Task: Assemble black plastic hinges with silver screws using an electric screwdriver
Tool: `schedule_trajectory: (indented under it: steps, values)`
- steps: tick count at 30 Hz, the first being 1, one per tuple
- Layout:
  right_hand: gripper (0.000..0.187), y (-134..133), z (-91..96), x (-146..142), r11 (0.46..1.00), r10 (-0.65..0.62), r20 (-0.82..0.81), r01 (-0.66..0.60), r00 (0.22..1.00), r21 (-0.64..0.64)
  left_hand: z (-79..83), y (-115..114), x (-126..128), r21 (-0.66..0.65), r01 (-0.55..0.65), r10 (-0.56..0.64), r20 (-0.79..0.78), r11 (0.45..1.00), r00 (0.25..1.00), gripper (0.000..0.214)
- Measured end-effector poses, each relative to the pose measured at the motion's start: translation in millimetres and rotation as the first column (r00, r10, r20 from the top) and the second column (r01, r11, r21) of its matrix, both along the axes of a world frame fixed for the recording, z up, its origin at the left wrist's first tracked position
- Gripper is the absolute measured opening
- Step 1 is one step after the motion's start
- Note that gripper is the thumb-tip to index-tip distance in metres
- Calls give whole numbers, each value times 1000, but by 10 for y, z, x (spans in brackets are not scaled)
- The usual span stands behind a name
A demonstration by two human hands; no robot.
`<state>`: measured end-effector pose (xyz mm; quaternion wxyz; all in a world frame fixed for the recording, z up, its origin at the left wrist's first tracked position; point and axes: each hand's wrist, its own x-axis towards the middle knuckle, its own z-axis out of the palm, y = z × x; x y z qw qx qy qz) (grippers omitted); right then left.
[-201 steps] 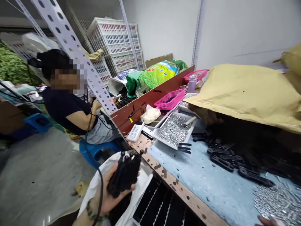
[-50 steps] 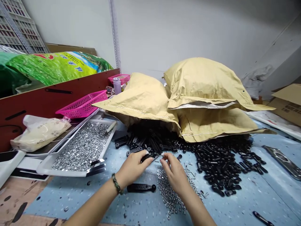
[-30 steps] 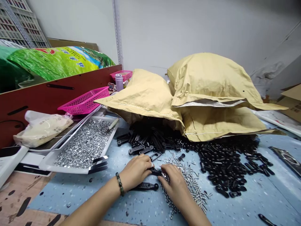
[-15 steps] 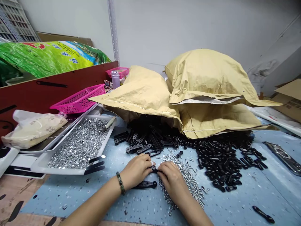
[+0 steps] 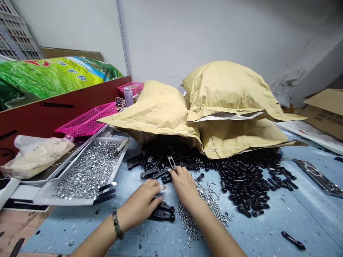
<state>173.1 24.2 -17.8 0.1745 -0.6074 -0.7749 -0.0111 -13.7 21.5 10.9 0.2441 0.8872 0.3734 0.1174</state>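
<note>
Lying on blue worktop [image 5: 249,235]: black parts [image 5: 245,182], screws [image 5: 210,200] | behind: sacks [image 5: 227,89], wall [image 5: 160,39] | left fingers [image 5: 152,185] parted | right fingers [image 5: 180,174]: cannot tell

The left hand [image 5: 142,204], slightly blurred, hides the left ends of the black links [image 5: 163,215] beside it; whether the right hand [image 5: 185,186] grips anything cannot be told. The left edge cuts off the green printed sack [image 5: 50,80] and white crates [image 5: 20,37], the right edge the cardboard box [image 5: 328,113], whose lettering is too small to read.
</note>
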Motion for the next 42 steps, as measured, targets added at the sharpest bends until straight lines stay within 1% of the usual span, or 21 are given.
schedule_trajectory:
  steps: [3, 5, 7, 9, 10, 12, 14, 19, 23, 25, 27, 29, 30, 31, 32, 34, 35, 36, 39, 40, 42]
  values:
    - [17, -9, 18, 25, 999, 43, -3, -43, 999, -7, 52, 48, 223, 164, -82, 98, -89, 983, 991, 34]
    - [15, -66, 32, 178, 1000, 8, -13, -8, 1000, -17, 31, 122, 417, 188, -87, 122, -183, 978, 975, 25]
    - [14, -111, 34, 418, 989, -148, -29, 148, 989, -19, -11, 200, 578, 168, -105, 140, -213, 980, 967, 12]
    - [17, -123, 10, 662, 939, -342, -44, 341, 939, -28, -43, 257, 662, 140, -122, 148, -194, 983, 970, 8]
    - [18, -119, -12, 759, 915, -404, -50, 402, 914, -43, -49, 273, 673, 121, -129, 149, -175, 984, 973, 10]
    - [15, -106, -63, 874, 894, -445, -64, 440, 893, -87, -39, 284, 647, 71, -141, 149, -116, 987, 982, 14]
    - [7, -95, -105, 900, 900, -430, -92, 418, 898, -126, -12, 269, 589, 9, -155, 155, -45, 988, 987, 16]
    - [14, -89, -116, 898, 908, -412, -189, 383, 892, -171, 26, 175, 463, -152, -187, 201, 79, 970, 976, 17]
    - [20, -141, -13, 830, 935, -351, -312, 312, 883, -167, 27, 103, 419, -229, -160, 202, 174, 960, 964, 10]
    - [31, -218, 86, 689, 962, -268, -429, 214, 862, -171, 30, 74, 419, -257, -137, 196, 221, 957, 956, 9]
    - [38, -309, 198, 506, 984, -118, -575, 18, 810, -176, 41, 44, 428, -278, -116, 191, 259, 953, 947, 11]
    - [37, -383, 295, 347, 971, 10, -660, -164, 751, -171, 64, 10, 430, -295, -101, 187, 281, 950, 941, 13]
    - [33, -408, 328, 293, 962, 30, -682, -206, 731, -179, 81, -8, 423, -306, -93, 185, 286, 947, 940, 14]
    - [29, -423, 350, 258, 959, 12, -703, -208, 711, -194, 101, -26, 411, -317, -88, 185, 290, 944, 939, 14]
    - [26, -431, 361, 239, 959, -30, -746, -192, 665, -209, 124, -43, 393, -324, -88, 189, 296, 942, 936, 15]
    - [23, -430, 355, 223, 958, -121, -859, -168, 497, -232, 171, -70, 353, -325, -87, 194, 312, 942, 930, 15]
    - [23, -425, 346, 216, 960, -140, -895, -164, 423, -228, 193, -80, 334, -319, -82, 188, 321, 944, 928, 15]
    - [24, -419, 336, 204, 966, -137, -914, -154, 383, -210, 212, -87, 319, -307, -73, 177, 328, 949, 928, 15]
    - [23, -406, 322, 141, 986, -67, -914, -116, 399, -123, 242, -92, 304, -262, -49, 138, 331, 964, 934, 16]
    - [22, -406, 323, 117, 988, -52, -919, -114, 391, -105, 244, -91, 305, -240, -54, 133, 328, 969, 935, 17]
    - [22, -410, 329, 76, 983, -54, -945, -150, 322, -107, 244, -88, 311, -195, -65, 127, 324, 979, 938, 18]
